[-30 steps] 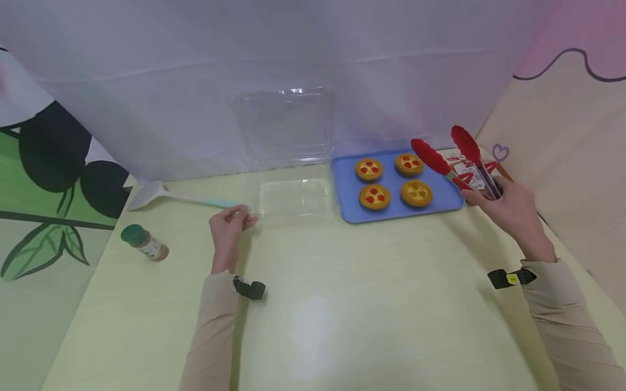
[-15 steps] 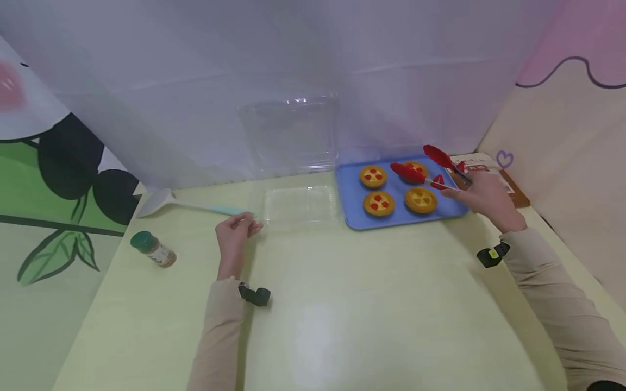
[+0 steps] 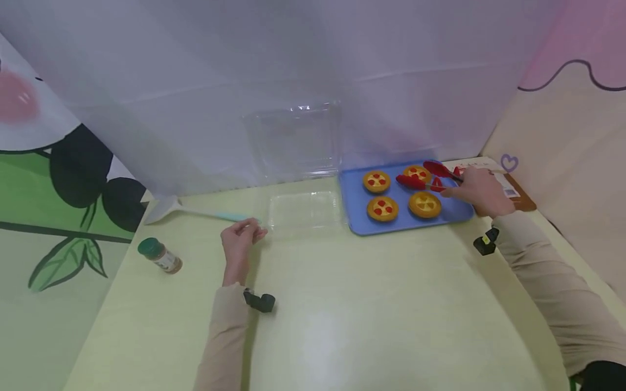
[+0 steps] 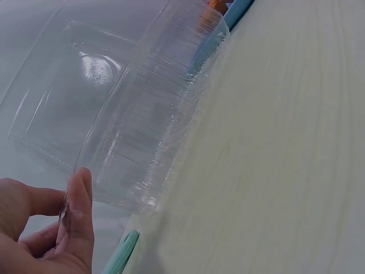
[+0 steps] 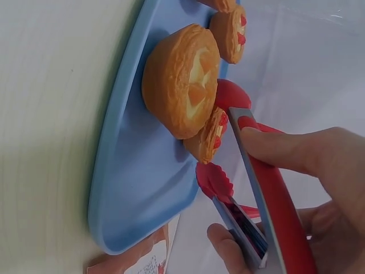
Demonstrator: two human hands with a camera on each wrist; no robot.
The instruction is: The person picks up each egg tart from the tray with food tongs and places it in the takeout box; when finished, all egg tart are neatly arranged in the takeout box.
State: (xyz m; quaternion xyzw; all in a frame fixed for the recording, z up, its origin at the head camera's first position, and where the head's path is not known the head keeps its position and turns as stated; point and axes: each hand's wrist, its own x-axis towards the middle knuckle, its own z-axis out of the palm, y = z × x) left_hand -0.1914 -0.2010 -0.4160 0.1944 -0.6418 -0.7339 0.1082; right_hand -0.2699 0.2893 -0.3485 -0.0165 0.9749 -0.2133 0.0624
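Observation:
My left hand point(image 3: 239, 244) pinches the near left corner of a clear plastic clamshell box point(image 4: 137, 131) between thumb and fingers; its lid point(image 3: 293, 141) stands raised at the back. My right hand point(image 3: 481, 190) grips metal tongs with red tips point(image 3: 409, 182), the arms spread apart. These tips lie on either side of the far right tart point(image 3: 417, 173), topped with red pieces. That tart sits on a blue tray point(image 3: 452, 212). In front of it is a plain yellow tart point(image 3: 425, 205). Red-topped tarts point(image 3: 383, 208) fill the tray's left side.
A turner with a pale head point(image 3: 163, 209) and mint handle lies left of the box. Nearer, a green-lidded seasoning jar point(image 3: 160, 255) lies on its side. Behind my right hand is a brown and white packet point(image 3: 520, 198). A pale cloth wall point(image 3: 205, 125) rises behind everything.
My right hand has moved left and lowered the tongs from over the packet to the far right tart. The left hand stays at the box corner. The head view has shifted slightly.

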